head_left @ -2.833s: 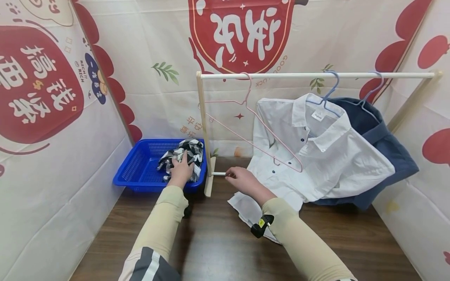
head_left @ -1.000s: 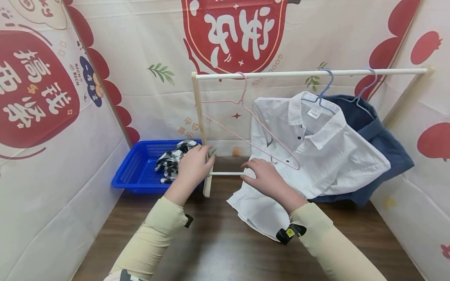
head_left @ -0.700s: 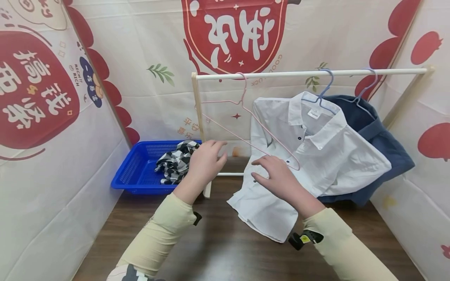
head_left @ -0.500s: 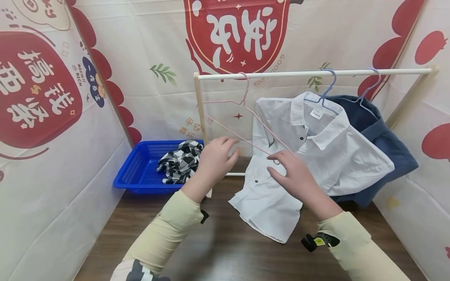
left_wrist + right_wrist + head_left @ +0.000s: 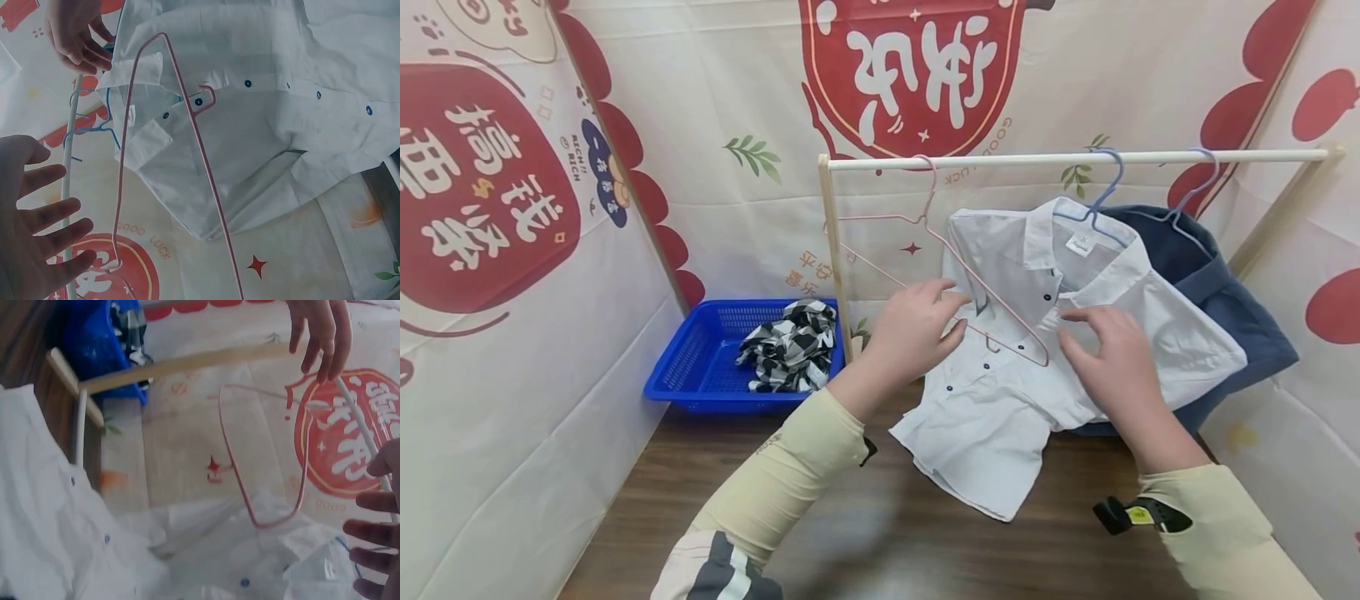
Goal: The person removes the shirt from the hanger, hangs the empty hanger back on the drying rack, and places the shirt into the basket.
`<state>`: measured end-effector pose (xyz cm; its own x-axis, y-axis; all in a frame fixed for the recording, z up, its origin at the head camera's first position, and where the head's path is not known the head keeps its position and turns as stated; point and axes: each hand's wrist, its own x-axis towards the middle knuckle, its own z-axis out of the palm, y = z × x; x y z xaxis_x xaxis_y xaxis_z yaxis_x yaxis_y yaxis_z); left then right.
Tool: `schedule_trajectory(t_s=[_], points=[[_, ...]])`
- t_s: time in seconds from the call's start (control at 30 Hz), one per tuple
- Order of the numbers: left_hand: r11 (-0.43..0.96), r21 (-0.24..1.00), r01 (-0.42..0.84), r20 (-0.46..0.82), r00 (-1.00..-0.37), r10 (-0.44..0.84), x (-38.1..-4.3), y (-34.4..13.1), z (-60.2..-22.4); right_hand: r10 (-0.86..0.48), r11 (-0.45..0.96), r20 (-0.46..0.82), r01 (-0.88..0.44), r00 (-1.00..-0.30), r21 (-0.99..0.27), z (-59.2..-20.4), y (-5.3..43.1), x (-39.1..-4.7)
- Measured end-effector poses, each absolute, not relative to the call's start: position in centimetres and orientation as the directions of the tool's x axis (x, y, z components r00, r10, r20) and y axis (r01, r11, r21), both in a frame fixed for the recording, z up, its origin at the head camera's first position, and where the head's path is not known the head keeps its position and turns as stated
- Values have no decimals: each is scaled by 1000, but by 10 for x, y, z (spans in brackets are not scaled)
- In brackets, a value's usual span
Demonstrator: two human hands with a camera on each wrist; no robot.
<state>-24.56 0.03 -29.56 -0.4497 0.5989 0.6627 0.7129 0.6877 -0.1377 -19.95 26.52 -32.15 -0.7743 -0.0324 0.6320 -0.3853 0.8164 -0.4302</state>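
My left hand (image 5: 917, 329), fingers spread apart, hovers in front of the pink hanger (image 5: 929, 192), which hangs bare from the rack's rail. Before the upper part of a white buttoned shirt (image 5: 985, 442) is my right hand (image 5: 1112, 358), its fingers loosely bent. The left wrist view shows the left hand (image 5: 37, 219) with nothing in it. In the right wrist view the right hand (image 5: 378, 525) likewise holds nothing. The shirt hangs on a blue hanger (image 5: 1103, 190), its hem lying on the table. A black-and-white checked garment (image 5: 786, 354) lies crumpled in a blue basket (image 5: 677, 367).
The rack has a white rail (image 5: 1000, 162) and a wooden post (image 5: 831, 242) near the basket. Behind the white shirt hangs a dark blue garment (image 5: 1255, 325) on another hanger. Printed cloth walls surround the brown wooden table (image 5: 850, 517) on three sides.
My left hand has left the checked garment in the basket and moved right and slightly up. My right hand has moved right across the white shirt. The garments and hangers stay in place.
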Motion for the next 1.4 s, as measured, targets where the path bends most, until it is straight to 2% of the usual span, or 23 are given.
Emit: schedule_trajectory(t_s=[0.2, 0.37, 0.5, 0.7, 0.87, 1.1, 1.4], points=[[677, -192, 710, 605, -458, 652, -244, 17, -294, 174, 858, 642, -206, -747, -472, -322, 298, -200], [678, -219, 702, 540, -491, 684, -243, 28, -296, 288, 856, 596, -78, -749, -511, -320, 321, -201], [678, -230, 698, 492, -517, 700, -242, 37, -298, 361, 828, 527, 5, -770, -560, -321, 336, -205], [677, -230, 700, 470, -529, 706, -242, 43, -300, 406, 793, 357, 130, -842, -595, -323, 351, -213], [679, -236, 695, 462, -535, 707, -241, 42, -302, 482, 745, 278, 221, -831, -630, -326, 358, -218], [680, -238, 694, 472, -529, 705, -244, 44, -304, 503, 690, 262, 201, -824, -695, -332, 362, -216], [689, -208, 694, 448, -559, 698, -245, 46, -300, 547, 640, 237, 219, -803, -737, -330, 361, -216]])
